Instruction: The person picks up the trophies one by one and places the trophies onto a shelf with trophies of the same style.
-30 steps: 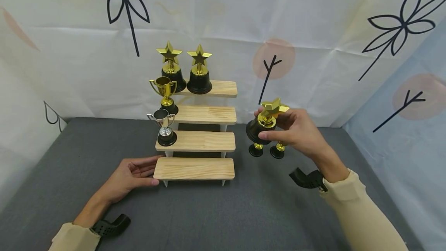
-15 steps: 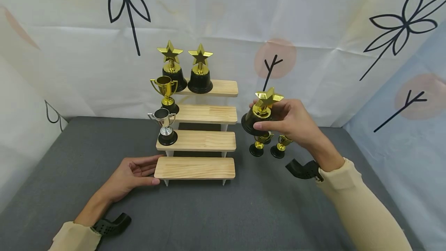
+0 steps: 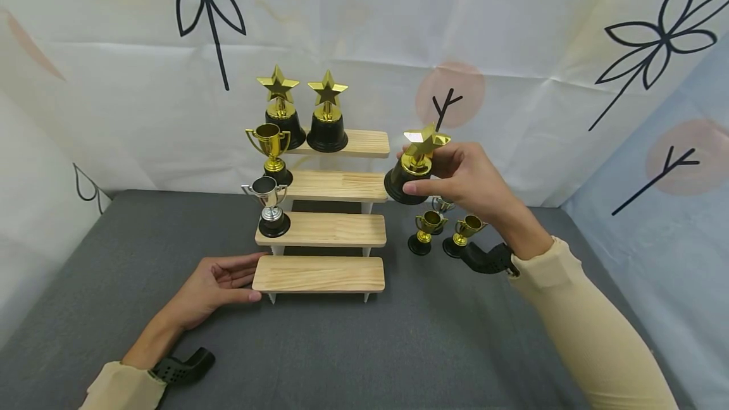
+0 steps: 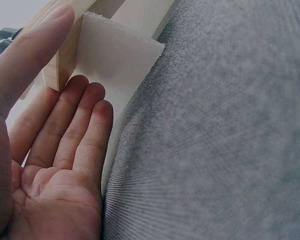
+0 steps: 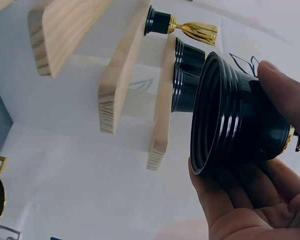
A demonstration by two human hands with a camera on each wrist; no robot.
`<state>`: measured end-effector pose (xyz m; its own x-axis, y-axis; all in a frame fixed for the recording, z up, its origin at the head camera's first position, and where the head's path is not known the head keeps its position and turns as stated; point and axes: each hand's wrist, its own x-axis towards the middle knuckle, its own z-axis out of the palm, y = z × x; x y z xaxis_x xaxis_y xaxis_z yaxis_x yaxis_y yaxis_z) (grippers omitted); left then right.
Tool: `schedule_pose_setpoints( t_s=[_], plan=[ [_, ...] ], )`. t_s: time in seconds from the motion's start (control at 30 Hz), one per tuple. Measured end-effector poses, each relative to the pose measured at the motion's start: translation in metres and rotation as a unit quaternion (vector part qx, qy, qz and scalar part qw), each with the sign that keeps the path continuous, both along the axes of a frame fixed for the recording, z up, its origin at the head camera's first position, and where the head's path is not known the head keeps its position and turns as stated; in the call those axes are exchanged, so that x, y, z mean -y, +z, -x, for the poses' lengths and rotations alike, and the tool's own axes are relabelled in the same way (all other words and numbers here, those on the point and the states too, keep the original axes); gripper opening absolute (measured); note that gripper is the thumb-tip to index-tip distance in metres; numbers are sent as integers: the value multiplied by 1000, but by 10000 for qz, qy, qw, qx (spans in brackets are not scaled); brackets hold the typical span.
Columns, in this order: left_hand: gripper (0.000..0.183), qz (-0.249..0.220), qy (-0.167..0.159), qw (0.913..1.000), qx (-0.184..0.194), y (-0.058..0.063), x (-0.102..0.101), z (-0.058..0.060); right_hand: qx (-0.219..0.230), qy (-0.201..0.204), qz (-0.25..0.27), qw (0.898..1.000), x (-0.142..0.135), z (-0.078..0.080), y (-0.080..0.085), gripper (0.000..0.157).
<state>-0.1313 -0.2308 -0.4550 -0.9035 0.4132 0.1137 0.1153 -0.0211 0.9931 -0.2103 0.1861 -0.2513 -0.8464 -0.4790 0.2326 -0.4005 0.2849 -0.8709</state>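
We grasp tilted star trophy (image 3: 417, 164) by black base (image 3: 403, 174), right hand (image 3: 468, 181) nearer; base end points left, top shelf (image 3: 367, 143) lies left of grip.

Grey tabletop (image 3: 364, 359) before a pale, leaf-patterned backdrop (image 3: 370, 24)

From the tiered stand (image 3: 330, 229), three cups (image 3: 429, 222) stand at three o'clock, the held trophy (image 3: 415, 166) at two, the left hand (image 3: 212, 288) at eight.
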Motion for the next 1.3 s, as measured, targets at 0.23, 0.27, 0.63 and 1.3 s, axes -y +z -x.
schedule_pose_setpoints(
  t_s=[0.23,0.27,0.63,1.3],
  plan=[
    [73,-41,-25,10000,4,0,0,0,50,-37,220,9997,8,6,6,40],
    [73,-39,-26,10000,9,0,0,0,49,-40,220,9997,9,6,6,39],
    [73,-36,4,10000,33,0,-1,0,81,99,252,9996,17,17,14,36],
    [75,26,58,10000,75,-1,0,0,154,2,289,9995,28,33,18,34]
  ],
)
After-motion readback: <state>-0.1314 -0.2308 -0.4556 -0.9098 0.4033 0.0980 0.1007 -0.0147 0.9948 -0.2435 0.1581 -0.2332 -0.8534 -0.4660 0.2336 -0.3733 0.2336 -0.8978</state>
